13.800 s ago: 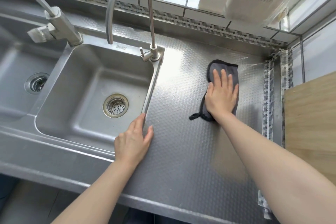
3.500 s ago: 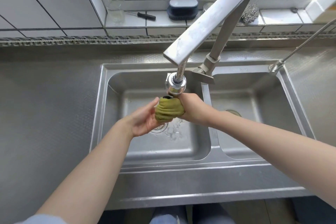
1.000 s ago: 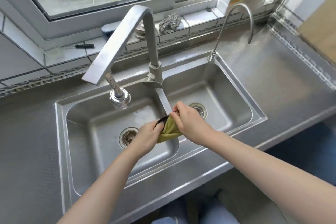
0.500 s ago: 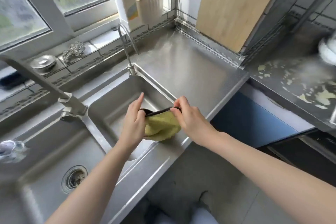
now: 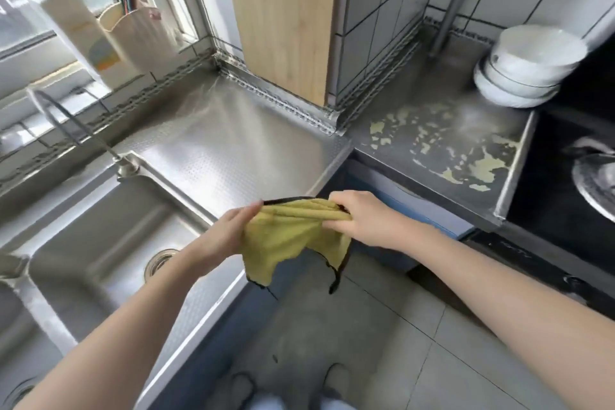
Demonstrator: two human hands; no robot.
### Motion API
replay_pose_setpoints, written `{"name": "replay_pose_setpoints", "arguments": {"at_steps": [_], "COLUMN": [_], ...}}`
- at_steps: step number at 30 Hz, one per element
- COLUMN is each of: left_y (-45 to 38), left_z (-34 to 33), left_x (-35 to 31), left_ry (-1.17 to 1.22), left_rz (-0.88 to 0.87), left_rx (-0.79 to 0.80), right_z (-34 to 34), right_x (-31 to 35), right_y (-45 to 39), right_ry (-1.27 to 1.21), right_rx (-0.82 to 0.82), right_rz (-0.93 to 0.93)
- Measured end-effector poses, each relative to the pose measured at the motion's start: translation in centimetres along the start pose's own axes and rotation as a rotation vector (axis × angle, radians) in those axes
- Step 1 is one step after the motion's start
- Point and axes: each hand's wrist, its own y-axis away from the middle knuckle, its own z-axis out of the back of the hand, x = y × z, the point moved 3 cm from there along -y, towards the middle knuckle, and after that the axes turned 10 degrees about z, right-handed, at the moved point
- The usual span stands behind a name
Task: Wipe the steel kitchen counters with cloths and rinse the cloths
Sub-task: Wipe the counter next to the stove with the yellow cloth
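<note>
A person's left hand (image 5: 229,233) and right hand (image 5: 359,221) each pinch the top edge of a yellow-green, black-trimmed cloth (image 5: 293,236), stretched between them above the near rim of the dimpled steel counter (image 5: 233,143), right of the sink (image 5: 100,236). That counter looks clean, but the darker counter (image 5: 432,146) at far right carries pale yellowish smears, so wiping apparently remains. No lettering is legible on the white bottle (image 5: 76,30).

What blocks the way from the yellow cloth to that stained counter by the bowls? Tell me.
Nothing visible. The yellow cloth, held by left hand and right hand, faces open stained counter; the stacked bowls sit at its far edge.
</note>
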Motion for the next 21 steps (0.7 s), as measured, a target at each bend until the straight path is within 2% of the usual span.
{"name": "replay_pose_setpoints", "arguments": {"at_steps": [3,6,9,11,14,17,19,21], "left_y": [-2.3,-4.5,-6.8,-8.9,-11.7,-14.3,-16.0,-17.3], "left_z": [-1.3,-1.8,-2.2,-2.5,-3.1,-3.5,-3.9,-4.5], "left_x": [-0.8,-1.9,-3.9,-5.4,-7.8,-10.6,-12.3,-13.7], "left_ry": [-0.002,0.150,0.238,0.220,0.158,0.079,-0.076,-0.344], "left_rz": [-0.012,-0.065,-0.090,-0.082,-0.060,-0.041,-0.019,-0.048], "left_rx": [0.019,0.016,-0.067,-0.143,-0.168,-0.127,-0.112,-0.124], "right_z": [2.6,4.9,6.5,7.6,9.0,10.3,11.3,12.1], "right_x": [-4.1,-7.4,-9.9,-11.4,-13.1,-15.0,-16.4,-17.5], "right_y": [1.1,1.7,2.0,1.7,0.7,-0.5,-1.3,-2.0], "right_ry": [-0.047,-0.140,-0.264,-0.333,-0.336,-0.268,-0.206,-0.105], "right_rx": [-0.141,-0.274,-0.314,-0.340,-0.307,-0.269,-0.289,-0.298], "right_rz": [-0.123,-0.245,-0.360,-0.358,-0.294,-0.341,-0.375,-0.400]}}
